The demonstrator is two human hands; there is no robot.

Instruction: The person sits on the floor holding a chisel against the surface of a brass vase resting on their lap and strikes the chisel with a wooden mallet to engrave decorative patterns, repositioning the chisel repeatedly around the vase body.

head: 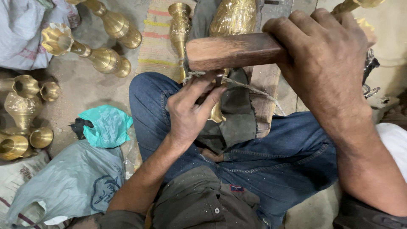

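The right hand [326, 63] grips a wooden mallet [233, 51] at one o'clock, while the left hand [190, 110] pinches a small punch [218, 79] against the brass vase [233, 19].

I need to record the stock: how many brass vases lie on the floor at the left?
About 6, though the heap may hide more: one at top, one below it, and four heaped at the left edge.
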